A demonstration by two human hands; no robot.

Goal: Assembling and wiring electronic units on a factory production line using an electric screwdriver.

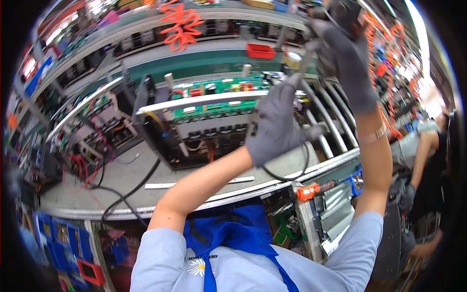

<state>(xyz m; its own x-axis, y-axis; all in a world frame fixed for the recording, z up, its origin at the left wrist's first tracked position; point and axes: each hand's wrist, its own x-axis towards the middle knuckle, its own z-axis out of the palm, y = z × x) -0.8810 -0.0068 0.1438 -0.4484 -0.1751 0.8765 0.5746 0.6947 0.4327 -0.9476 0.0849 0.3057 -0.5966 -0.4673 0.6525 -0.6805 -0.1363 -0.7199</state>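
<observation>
My left hand (pixel 275 124), in a grey glove, is at the right end of an open metal equipment chassis (pixel 160 141). Its thumb and fingers are spread; whether they touch the frame is hard to tell. Inside the chassis sits a green circuit board (pixel 214 108) with many components, above a row of black parts. Raised at the upper right is my right hand (pixel 343 61), also gloved in grey and blurred. Its fingers are bent around a dark object (pixel 344 13) whose kind I cannot make out.
Another opened chassis (pixel 95 126) stands at left, with loose cables on the bench. Metal rollers (pixel 335 119) lie to the right. Beyond are a red tray (pixel 260 51) and an orange coiled hose (pixel 180 27). An orange power tool (pixel 311 191) sits below the bench edge. Co-workers are at far right.
</observation>
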